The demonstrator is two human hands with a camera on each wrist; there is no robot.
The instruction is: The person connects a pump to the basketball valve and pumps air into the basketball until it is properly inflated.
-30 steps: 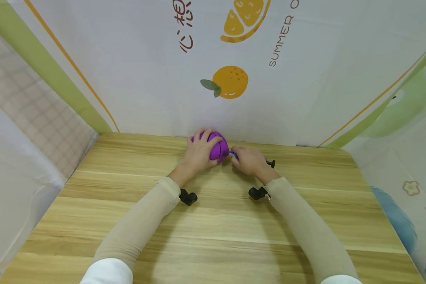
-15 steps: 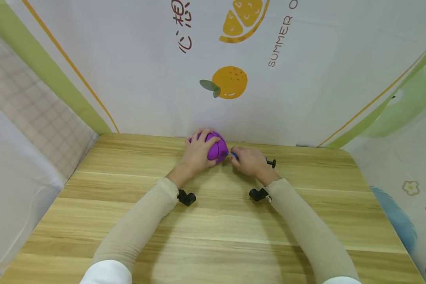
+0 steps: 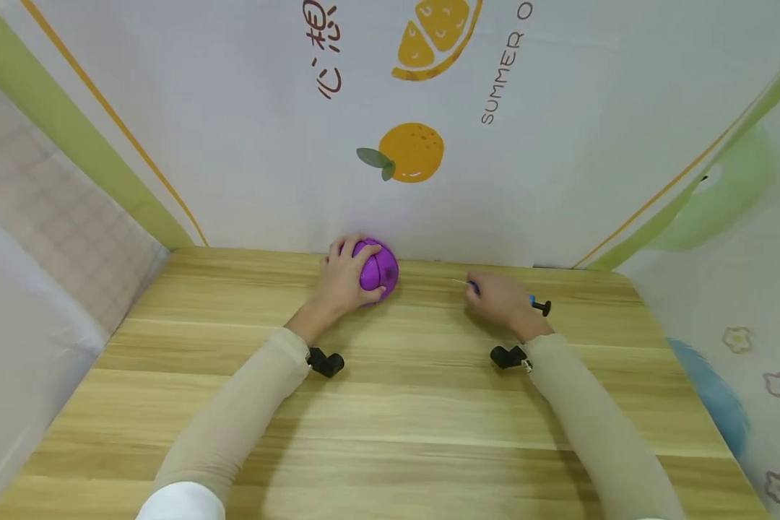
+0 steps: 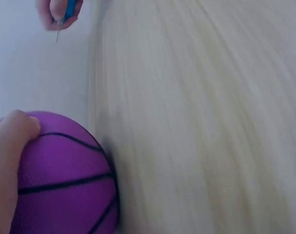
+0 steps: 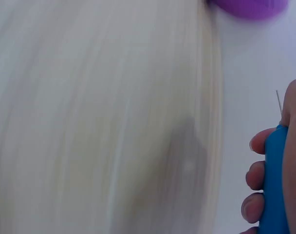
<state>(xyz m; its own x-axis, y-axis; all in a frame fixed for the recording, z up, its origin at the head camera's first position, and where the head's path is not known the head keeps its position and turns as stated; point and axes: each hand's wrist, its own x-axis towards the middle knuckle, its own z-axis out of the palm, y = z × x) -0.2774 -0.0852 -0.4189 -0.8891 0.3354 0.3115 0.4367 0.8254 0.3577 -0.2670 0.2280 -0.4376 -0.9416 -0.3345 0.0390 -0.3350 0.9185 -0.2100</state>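
A purple ball with black seam lines (image 3: 382, 273) sits at the back of the table, and my left hand (image 3: 341, 283) grips it from the left with spread, bent fingers. In the left wrist view the thumb (image 4: 11, 141) lies against the purple ball (image 4: 65, 165). My right hand (image 3: 499, 302) holds a blue hand pump (image 5: 274, 180), fingers wrapped round its body. A thin needle (image 5: 279, 102) sticks out of the pump's front, pointing towards the ball with a gap between them. Behind the right hand the pump's black handle (image 3: 544, 308) shows. The palm side of the left hand is hidden.
The wood-grain table (image 3: 390, 426) ends at a white hanging cloth (image 3: 266, 159) printed with oranges and lettering, close behind the ball. Black camera mounts (image 3: 327, 362) stick out inward at both wrists.
The needle, earlier at the ball, is now well apart from it. My right hand has moved right with the pump; my left hand and the ball have shifted slightly left.
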